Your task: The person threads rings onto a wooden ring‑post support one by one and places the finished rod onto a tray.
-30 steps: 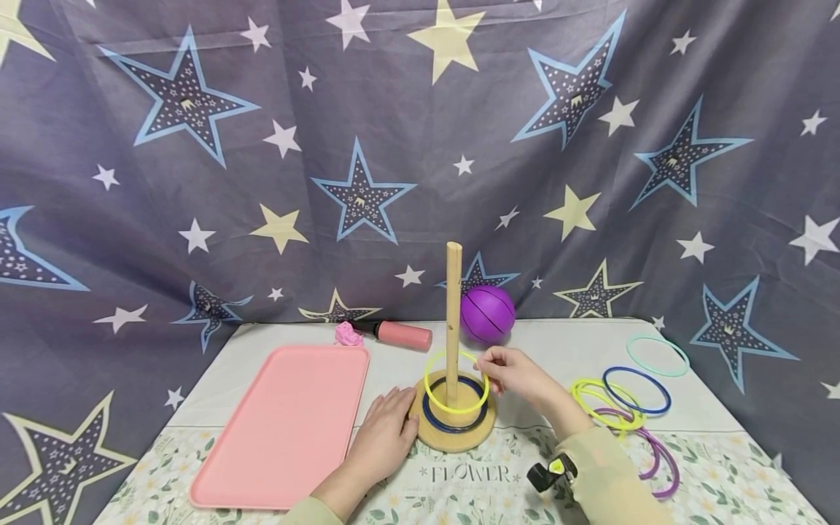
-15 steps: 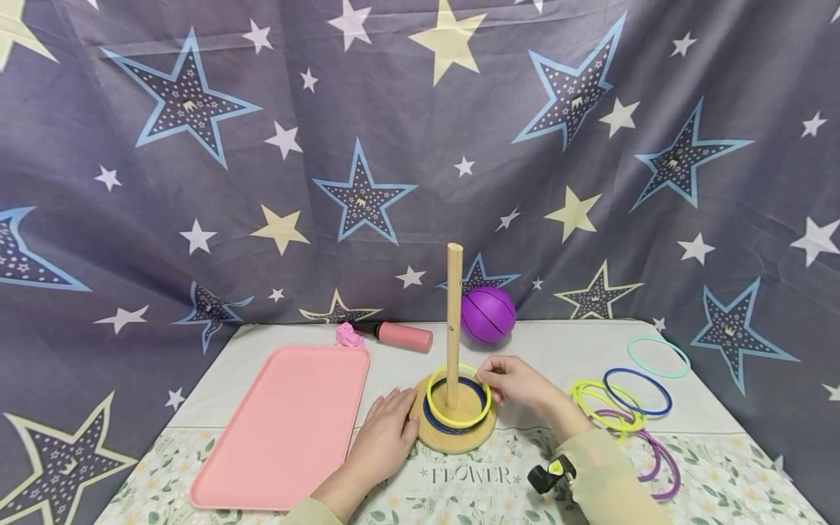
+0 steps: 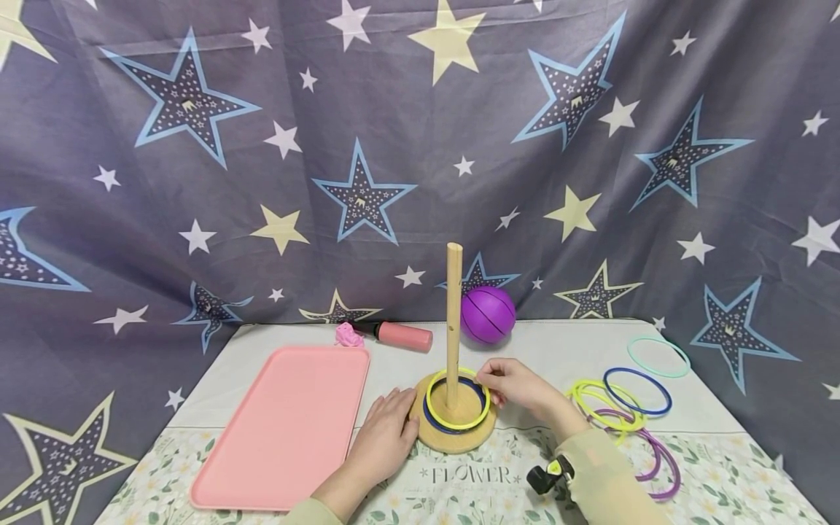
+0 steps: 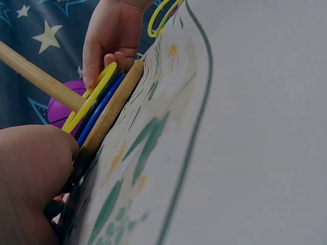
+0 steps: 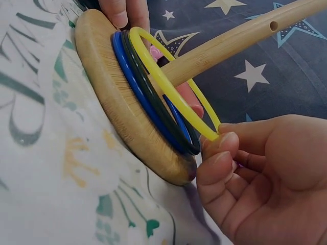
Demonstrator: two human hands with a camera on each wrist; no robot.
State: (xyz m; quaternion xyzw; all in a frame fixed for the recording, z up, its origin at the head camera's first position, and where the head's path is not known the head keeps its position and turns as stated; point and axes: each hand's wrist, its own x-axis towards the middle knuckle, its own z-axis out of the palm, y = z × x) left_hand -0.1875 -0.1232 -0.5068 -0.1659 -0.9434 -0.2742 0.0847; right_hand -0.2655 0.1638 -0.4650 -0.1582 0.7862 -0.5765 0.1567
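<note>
In the head view, my right hand (image 3: 515, 380) pinches a yellow ring (image 5: 168, 89) between thumb and fingertips at its right side. The ring encircles the wooden post (image 3: 453, 321) low down, tilted slightly in the right wrist view. Below it, a blue ring (image 5: 135, 84) and a dark ring (image 5: 149, 102) lie around the post on its round base (image 3: 453, 443). My left hand (image 3: 386, 430) rests with extended fingers against the left edge of that base.
To the left lies a pink tray (image 3: 282, 430). A purple ball (image 3: 488, 315), a pink hand pump (image 3: 405, 336) and a crumpled pink item (image 3: 348, 335) sit at the back. On the right are several loose rings, including a blue ring (image 3: 668, 399) and a mint ring (image 3: 686, 362).
My right hand has lowered the yellow ring along the post, from above the base to just over the stacked rings. The left hand has stayed at the base's edge.
</note>
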